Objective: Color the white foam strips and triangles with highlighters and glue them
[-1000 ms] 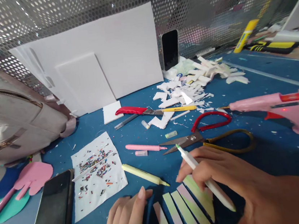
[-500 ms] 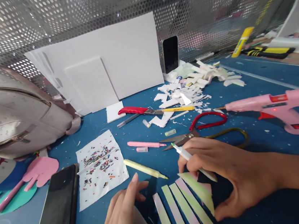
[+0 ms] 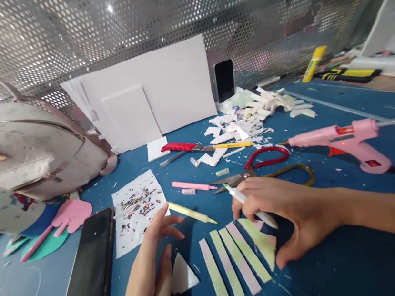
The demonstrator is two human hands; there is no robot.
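My right hand [image 3: 281, 214] holds a white marker [image 3: 253, 207] with a green tip, tucked between its fingers. The thumb and fingers of that hand rest around a pale green and pink triangular piece [image 3: 261, 240]. Beside this piece lie several strips [image 3: 229, 264] coloured in green and pink, fanned out side by side. My left hand [image 3: 152, 264] hovers with its fingers apart and nothing in it. Close to its thumb is a white triangular piece [image 3: 184, 274]. An uncapped yellow marker [image 3: 193, 213] and a pink marker [image 3: 193, 185] lie beyond the strips.
Scissors [image 3: 239, 179] lie behind my right hand, with a pink glue gun [image 3: 347, 139] to the right. A red-handled cutter [image 3: 179, 147] and white scraps [image 3: 247, 118] are farther back. Leftward are speckled paper [image 3: 136, 232], a phone [image 3: 89, 267] and a backpack [image 3: 27, 140].
My left hand has lifted off the white triangular piece, which is now uncovered. The right hand keeps its hold on the marker. The camera view has shifted slightly.
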